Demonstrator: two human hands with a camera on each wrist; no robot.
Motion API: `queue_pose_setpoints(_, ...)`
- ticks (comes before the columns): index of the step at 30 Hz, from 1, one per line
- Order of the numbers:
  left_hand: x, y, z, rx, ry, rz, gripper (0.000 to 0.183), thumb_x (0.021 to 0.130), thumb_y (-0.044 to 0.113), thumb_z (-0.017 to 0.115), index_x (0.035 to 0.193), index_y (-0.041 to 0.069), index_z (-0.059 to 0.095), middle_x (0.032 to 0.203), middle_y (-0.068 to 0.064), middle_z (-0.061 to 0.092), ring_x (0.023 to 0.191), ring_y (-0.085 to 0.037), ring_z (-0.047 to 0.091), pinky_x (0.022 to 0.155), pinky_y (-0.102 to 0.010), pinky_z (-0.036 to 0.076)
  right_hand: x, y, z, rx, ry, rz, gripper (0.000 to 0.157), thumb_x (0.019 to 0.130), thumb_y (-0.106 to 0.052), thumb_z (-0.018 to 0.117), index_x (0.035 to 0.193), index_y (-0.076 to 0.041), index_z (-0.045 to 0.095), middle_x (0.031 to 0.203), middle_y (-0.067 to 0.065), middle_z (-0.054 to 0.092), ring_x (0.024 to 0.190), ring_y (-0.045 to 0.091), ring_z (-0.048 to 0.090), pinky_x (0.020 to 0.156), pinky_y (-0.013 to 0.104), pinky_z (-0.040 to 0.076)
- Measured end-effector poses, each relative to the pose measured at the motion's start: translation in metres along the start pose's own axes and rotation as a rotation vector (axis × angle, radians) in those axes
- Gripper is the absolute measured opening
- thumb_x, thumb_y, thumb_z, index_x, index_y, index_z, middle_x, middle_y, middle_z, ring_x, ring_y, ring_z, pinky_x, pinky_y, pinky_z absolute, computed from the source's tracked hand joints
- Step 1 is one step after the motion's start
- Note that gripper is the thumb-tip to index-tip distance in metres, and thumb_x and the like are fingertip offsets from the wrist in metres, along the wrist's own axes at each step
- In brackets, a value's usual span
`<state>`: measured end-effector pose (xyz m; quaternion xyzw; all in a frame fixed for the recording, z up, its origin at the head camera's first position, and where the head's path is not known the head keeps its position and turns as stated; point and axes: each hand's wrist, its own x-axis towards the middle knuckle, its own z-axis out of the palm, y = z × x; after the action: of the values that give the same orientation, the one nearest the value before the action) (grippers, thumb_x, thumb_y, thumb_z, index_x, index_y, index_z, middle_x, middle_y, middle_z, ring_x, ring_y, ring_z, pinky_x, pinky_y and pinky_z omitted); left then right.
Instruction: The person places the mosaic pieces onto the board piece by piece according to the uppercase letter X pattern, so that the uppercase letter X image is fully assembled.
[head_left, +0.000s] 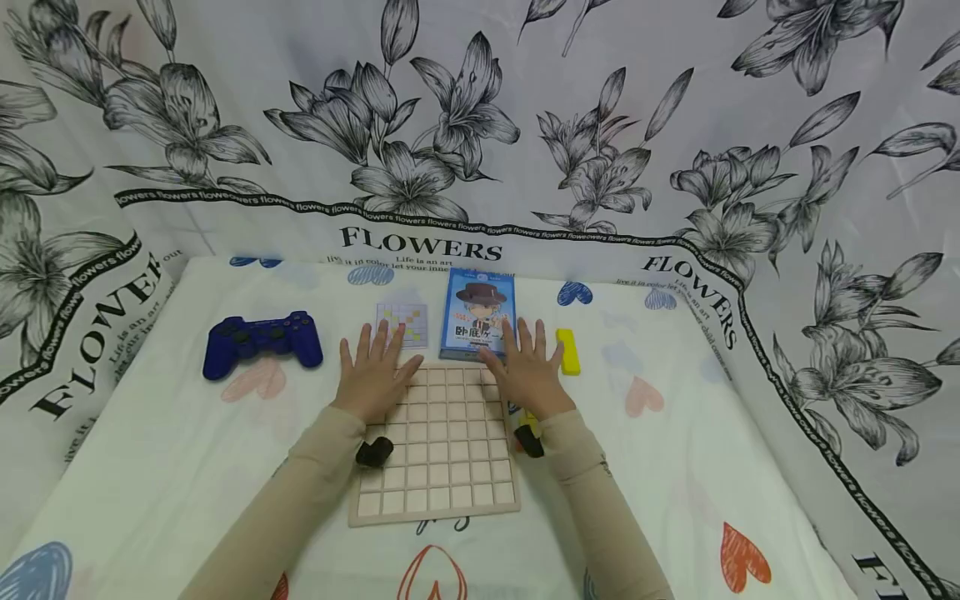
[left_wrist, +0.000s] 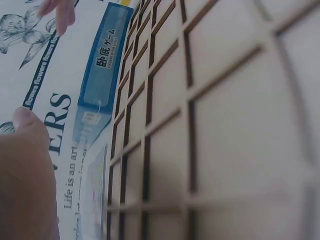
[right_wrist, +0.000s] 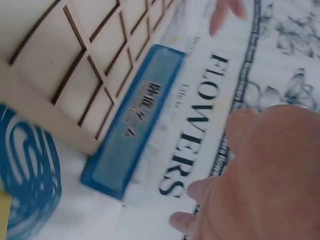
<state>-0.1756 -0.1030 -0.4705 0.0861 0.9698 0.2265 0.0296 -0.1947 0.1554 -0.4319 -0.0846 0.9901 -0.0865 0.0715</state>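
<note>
Left hand (head_left: pixel 372 379), right hand (head_left: pixel 532 375): fingers extended, spread, at far left and far right corners of board (head_left: pixel 438 454); contact unclear. Box (head_left: pixel 480 312) at board's far edge; card (head_left: pixel 412 318) left of box. Controller (head_left: pixel 262 342) far left; yellow block (head_left: pixel 568 352) right of right hand.

Wooden grid board (head_left: pixel 438 451): pale, square-celled, lying flat. Blue box (head_left: pixel 480 321): printed face up, just beside board's far edge.

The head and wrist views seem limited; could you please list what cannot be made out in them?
- Head: grid board, far left corner hidden by left hand.
- Head: small card, marks too small.
- Head: near yellow piece, partly behind black wrist device.
- Right wrist: right hand, cut off by right edge.
</note>
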Motion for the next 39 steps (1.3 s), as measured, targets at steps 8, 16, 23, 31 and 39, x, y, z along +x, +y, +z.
queue_pose_setpoints(8,-0.062,-0.038,0.019,-0.149,0.066,0.154,0.067,0.098,0.041,0.051,0.152,0.010,0.026,0.157,-0.022,0.017,0.143,-0.043,0.013,0.114,-0.062,0.013,-0.067,0.047,-0.012,0.011,-0.100,0.142,0.078,0.092,-0.057,0.053,0.148,-0.007,0.034,0.139,0.024,0.044,0.120,0.041,0.046,0.096,0.064,0.037)
queue_pose_setpoints(16,-0.078,-0.056,0.030,-0.089,0.204,0.255,0.059,0.095,0.040,0.057,0.145,0.012,0.042,0.151,-0.014,0.036,0.140,-0.039,0.028,0.113,-0.057,0.020,-0.093,0.076,-0.007,0.218,-0.224,0.190,0.038,0.085,-0.024,0.073,0.113,-0.003,0.060,0.092,0.010,0.063,0.070,0.019,0.055,0.062,0.034,0.051)
queue_pose_setpoints(23,-0.076,-0.059,0.029,-0.072,0.211,0.242,0.057,0.094,0.042,0.058,0.142,0.014,0.046,0.151,-0.012,0.036,0.140,-0.036,0.028,0.112,-0.056,0.022,-0.089,0.080,0.000,0.213,-0.190,0.111,0.028,0.083,-0.014,0.075,0.105,-0.004,0.061,0.088,0.007,0.058,0.073,0.019,0.052,0.066,0.033,0.050)
queue_pose_setpoints(31,-0.072,-0.061,0.027,-0.078,0.220,0.237,0.056,0.094,0.041,0.058,0.141,0.014,0.047,0.151,-0.011,0.036,0.140,-0.036,0.028,0.112,-0.056,0.021,-0.086,0.084,0.000,0.205,-0.185,0.129,0.027,0.083,-0.013,0.074,0.104,-0.005,0.059,0.095,0.009,0.055,0.079,0.021,0.054,0.072,0.036,0.051)
queue_pose_setpoints(39,-0.065,-0.060,0.027,-0.088,0.208,0.238,0.056,0.094,0.042,0.058,0.141,0.014,0.047,0.151,-0.012,0.036,0.141,-0.036,0.027,0.112,-0.056,0.021,-0.086,0.089,0.001,0.185,-0.188,0.186,0.034,0.083,-0.015,0.075,0.105,0.001,0.055,0.082,0.009,0.052,0.069,0.021,0.048,0.060,0.031,0.044)
